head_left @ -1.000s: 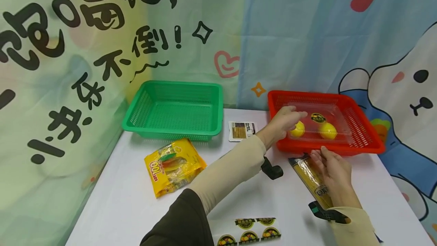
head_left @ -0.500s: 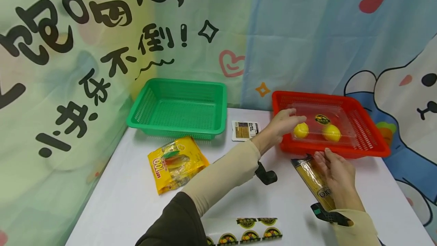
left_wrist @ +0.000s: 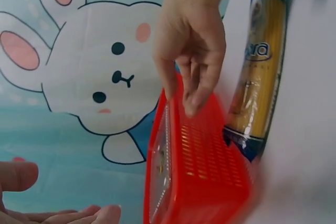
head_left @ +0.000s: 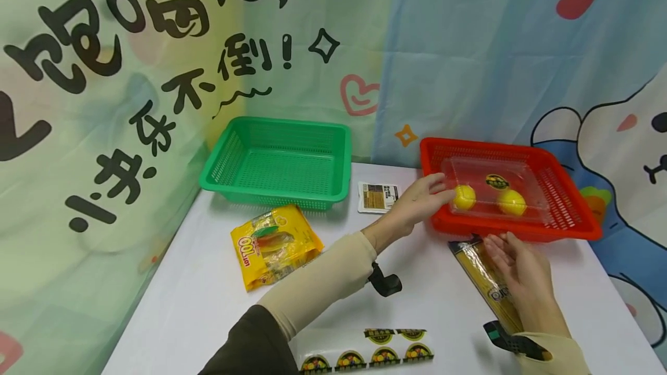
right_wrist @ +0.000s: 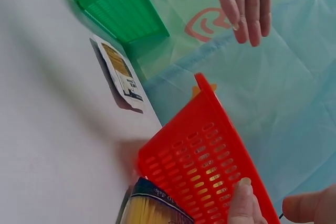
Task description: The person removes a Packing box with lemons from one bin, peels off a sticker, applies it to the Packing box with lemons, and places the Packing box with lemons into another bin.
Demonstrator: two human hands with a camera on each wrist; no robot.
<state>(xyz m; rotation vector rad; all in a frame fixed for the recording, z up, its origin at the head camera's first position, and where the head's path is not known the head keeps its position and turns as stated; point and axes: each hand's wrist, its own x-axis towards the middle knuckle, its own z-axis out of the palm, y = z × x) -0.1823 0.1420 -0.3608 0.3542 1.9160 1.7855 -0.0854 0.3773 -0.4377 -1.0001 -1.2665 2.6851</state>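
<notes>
A clear plastic box (head_left: 490,169) with a round black-and-gold sticker and two yellow balls (head_left: 512,203) showing through it rests in the red basket (head_left: 565,192). My left hand (head_left: 424,198) hovers by the basket's left side, fingers stretched toward the box and holding nothing. Near the basket's front rim is my right hand (head_left: 526,274), its fingers loosely bent; in the right wrist view thumb and finger stand apart beside the rim. Partly hidden under this hand lies a packet of spaghetti (head_left: 484,279) on the table.
At the back left stands a green basket (head_left: 276,198). A yellow snack bag (head_left: 276,245) lies before it, and a small flat white-and-brown packet (head_left: 377,197) between the baskets. A sheet of round stickers (head_left: 365,355) lies at the front edge. A printed curtain (head_left: 469,74) hangs behind.
My left hand has drawn back to the left, away from the clear box. The right hand has come slightly back from the basket's front rim. The basket and box stay in place.
</notes>
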